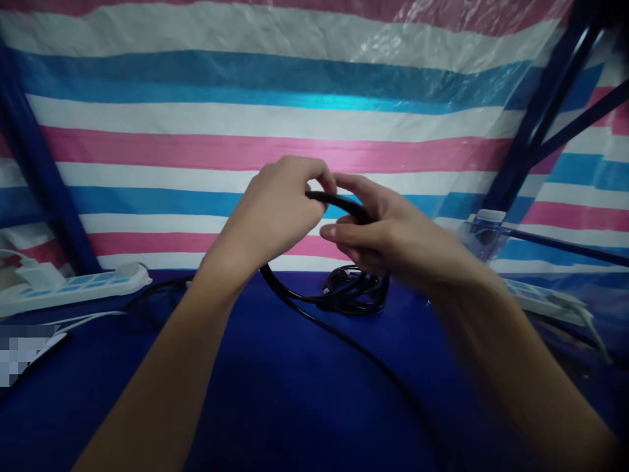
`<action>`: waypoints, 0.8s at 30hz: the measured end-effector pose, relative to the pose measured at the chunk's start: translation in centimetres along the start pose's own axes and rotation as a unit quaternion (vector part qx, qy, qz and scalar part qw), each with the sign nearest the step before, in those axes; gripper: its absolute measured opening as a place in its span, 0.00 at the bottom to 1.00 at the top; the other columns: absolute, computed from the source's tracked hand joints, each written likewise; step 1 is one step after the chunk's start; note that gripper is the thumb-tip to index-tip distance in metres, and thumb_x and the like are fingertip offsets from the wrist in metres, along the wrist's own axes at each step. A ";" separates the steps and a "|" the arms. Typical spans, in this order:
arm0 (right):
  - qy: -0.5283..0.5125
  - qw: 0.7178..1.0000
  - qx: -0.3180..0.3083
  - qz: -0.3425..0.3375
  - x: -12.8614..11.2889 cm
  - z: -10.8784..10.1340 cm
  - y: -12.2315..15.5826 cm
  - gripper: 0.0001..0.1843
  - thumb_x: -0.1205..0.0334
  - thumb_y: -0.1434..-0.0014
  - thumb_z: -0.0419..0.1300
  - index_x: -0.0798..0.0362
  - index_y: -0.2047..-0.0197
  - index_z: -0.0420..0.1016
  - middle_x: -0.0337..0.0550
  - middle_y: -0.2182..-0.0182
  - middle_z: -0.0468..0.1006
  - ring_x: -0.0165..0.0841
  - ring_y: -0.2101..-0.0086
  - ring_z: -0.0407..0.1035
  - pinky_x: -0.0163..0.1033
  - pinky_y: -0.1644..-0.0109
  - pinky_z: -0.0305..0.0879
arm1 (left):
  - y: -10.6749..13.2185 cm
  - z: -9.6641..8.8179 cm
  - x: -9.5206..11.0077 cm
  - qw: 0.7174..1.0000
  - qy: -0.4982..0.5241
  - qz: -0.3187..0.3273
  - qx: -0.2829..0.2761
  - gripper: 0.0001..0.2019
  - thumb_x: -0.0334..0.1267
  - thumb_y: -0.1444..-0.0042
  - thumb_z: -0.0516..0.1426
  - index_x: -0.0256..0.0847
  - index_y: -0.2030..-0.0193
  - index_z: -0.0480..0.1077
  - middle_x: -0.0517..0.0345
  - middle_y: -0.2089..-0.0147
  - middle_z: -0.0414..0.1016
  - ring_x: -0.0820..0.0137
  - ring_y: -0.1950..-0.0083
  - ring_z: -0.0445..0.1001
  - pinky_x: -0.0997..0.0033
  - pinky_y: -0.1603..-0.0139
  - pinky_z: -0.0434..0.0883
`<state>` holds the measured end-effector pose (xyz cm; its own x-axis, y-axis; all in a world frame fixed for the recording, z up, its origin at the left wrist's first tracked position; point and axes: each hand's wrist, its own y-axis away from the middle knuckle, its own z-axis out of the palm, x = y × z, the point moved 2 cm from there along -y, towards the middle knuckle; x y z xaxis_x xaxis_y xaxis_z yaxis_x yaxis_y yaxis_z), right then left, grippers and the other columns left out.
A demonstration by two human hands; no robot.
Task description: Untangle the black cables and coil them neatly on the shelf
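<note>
My left hand (280,210) and my right hand (388,239) are raised together above a blue table (275,393). Both pinch the same black cable (339,202), which bridges the small gap between their fingers. From my left hand the cable drops in a loop to a loose black coil (356,292) lying on the table just below and behind my right hand. Another strand runs from there across the table toward the near right. My right hand is slightly blurred.
A white power strip (73,285) lies at the left edge with white leads. A second power strip (540,298) and a clear bottle (484,233) sit at the right. A striped tarp (295,118) and blue frame posts (540,111) close off the back.
</note>
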<state>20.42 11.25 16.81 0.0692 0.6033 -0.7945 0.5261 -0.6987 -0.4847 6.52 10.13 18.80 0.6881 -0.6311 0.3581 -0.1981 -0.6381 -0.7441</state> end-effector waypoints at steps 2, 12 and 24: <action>-0.003 0.999 0.037 0.008 0.3 0.2 -1.5 0.26 0.67 0.50 0.62 0.52 0.46 0.66 0.29 0.84 0.59 0.19 0.88 0.47 0.27 0.88 0.40 | -0.3 -0.5 -1.7 0.999 -0.023 -0.030 0.001 0.12 0.33 0.52 0.57 0.43 0.59 0.72 0.56 0.66 0.73 0.63 0.64 0.71 0.63 0.63 0.66; -0.232 0.909 0.331 -0.106 -0.1 -5.0 -2.8 0.07 0.72 0.50 0.52 0.54 0.68 0.68 0.25 0.90 0.43 0.22 0.88 0.35 0.31 0.86 0.38 | 0.1 -3.6 -6.1 0.980 0.148 -0.121 -0.050 0.27 0.56 0.47 0.53 0.45 0.45 0.63 0.47 0.48 0.70 0.58 0.51 0.69 0.61 0.57 0.68; -0.222 0.906 0.327 -0.154 -2.3 -4.8 -1.7 0.09 0.74 0.49 0.48 0.52 0.71 0.66 0.25 0.91 0.42 0.22 0.89 0.35 0.32 0.85 0.36 | -0.3 1.2 -7.2 0.981 0.101 -0.107 -0.127 0.21 0.46 0.51 0.59 0.45 0.49 0.69 0.46 0.52 0.72 0.53 0.53 0.70 0.59 0.56 0.64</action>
<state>23.49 12.85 21.24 -0.4190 0.6963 -0.5828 -0.1614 -0.6887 -0.7068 2.49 15.40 15.79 0.5864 -0.5285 0.6139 -0.2493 -0.8388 -0.4839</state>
